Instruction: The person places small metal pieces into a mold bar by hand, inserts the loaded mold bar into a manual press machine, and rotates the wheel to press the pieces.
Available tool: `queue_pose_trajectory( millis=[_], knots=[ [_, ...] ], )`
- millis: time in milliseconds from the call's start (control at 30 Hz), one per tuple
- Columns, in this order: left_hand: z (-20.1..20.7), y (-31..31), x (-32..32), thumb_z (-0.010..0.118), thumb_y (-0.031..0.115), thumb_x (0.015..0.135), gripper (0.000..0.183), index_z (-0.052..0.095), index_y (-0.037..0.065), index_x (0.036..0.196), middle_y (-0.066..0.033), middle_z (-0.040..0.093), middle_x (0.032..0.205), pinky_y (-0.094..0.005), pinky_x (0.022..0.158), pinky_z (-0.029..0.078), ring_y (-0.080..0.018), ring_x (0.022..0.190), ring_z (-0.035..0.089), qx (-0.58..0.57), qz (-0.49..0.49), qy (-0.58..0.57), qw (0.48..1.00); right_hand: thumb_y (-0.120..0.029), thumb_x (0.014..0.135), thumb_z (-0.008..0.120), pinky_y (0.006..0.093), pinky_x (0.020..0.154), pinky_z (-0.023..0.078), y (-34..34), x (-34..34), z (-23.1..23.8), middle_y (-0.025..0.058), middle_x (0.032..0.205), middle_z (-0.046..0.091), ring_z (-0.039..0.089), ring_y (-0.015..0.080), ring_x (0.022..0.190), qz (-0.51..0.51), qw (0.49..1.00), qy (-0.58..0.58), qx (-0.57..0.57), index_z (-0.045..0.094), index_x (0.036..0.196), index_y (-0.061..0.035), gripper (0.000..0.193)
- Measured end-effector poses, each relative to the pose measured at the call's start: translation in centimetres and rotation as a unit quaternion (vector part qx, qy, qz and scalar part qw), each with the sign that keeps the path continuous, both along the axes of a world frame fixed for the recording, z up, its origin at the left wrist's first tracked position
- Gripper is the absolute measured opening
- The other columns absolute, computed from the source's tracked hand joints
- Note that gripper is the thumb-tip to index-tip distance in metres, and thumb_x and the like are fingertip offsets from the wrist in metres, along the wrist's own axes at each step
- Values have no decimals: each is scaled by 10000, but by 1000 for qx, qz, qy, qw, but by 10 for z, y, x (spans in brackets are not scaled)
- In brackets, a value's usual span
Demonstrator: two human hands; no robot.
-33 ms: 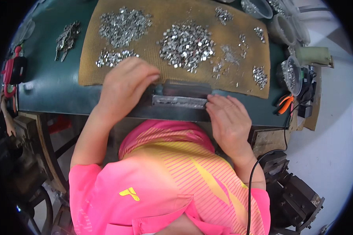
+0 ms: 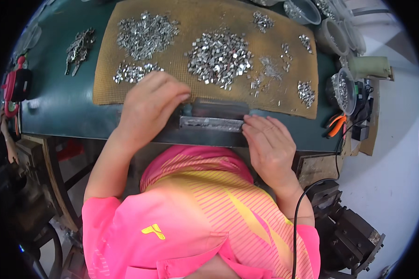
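On the table's near edge lies a long narrow metal bar-like fixture (image 2: 212,124) with a pale, speckled top. Just behind it stands a dark grey block (image 2: 220,109). My left hand (image 2: 151,104) hovers near the left end of these, thumb and fingertips pinched together; whatever is between them is too small to make out. Around the right end of the bar my right hand (image 2: 272,144) is closed, its fingertips pressed on it. A brown ribbed mat (image 2: 181,88) carries a pile of small silvery cubes (image 2: 221,58) and a heap of slim metal pieces (image 2: 146,35).
Smaller heaps of metal bits (image 2: 306,93) dot the mat's right side. Clear plastic tubs (image 2: 342,90) line the right edge, near orange-handled pliers (image 2: 335,125). Metal chain-like pieces (image 2: 78,51) and a pink-and-black tool (image 2: 17,86) lie left. A black cable (image 2: 298,214) hangs beside my right arm.
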State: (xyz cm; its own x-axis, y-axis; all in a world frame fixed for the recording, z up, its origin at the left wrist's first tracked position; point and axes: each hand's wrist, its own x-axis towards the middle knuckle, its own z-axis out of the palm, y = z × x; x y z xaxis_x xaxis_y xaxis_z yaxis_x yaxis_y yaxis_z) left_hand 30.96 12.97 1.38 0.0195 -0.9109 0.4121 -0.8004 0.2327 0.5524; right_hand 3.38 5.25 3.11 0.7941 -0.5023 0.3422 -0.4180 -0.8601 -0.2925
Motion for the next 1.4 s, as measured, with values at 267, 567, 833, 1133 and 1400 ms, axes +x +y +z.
queue_pose_trajectory(
  millis=[267,567,833,1133,1400],
  knots=[
    [-5,2,-18,728,39,887,106,685,46,984,-110,657,883,-410,726,509,-322,826,643,0,-33,87,996,-58,909,728,353,864,570,-44,-5,-3,109,1092,760,732,298,996,-23,994,-40,102,747,1074,-22,170],
    [-6,7,-25,713,60,915,91,679,41,997,-121,685,900,-407,731,526,-327,843,676,38,-33,139,989,-232,916,740,434,719,540,-100,19,-20,99,937,702,693,335,831,-140,986,10,93,709,948,-70,169],
    [-9,5,-37,739,6,876,117,698,23,984,-107,708,903,-355,723,529,-278,827,689,40,-87,164,982,-256,940,700,430,786,533,-110,20,-19,123,966,710,687,344,891,-158,977,49,138,703,974,-60,199],
    [-15,9,-47,751,13,848,140,689,44,969,-89,688,1001,-382,783,529,-283,913,671,51,-86,150,984,-178,938,716,403,631,531,-90,11,-24,68,891,696,682,312,725,-127,992,15,-18,699,952,-82,98],
    [-17,13,-58,760,-12,821,196,668,37,988,-107,674,991,-377,745,541,-304,881,666,-12,-65,77,995,-71,938,723,355,641,525,-55,-9,-18,91,889,692,677,252,708,-148,982,-67,92,668,998,-48,85]
  ],
)
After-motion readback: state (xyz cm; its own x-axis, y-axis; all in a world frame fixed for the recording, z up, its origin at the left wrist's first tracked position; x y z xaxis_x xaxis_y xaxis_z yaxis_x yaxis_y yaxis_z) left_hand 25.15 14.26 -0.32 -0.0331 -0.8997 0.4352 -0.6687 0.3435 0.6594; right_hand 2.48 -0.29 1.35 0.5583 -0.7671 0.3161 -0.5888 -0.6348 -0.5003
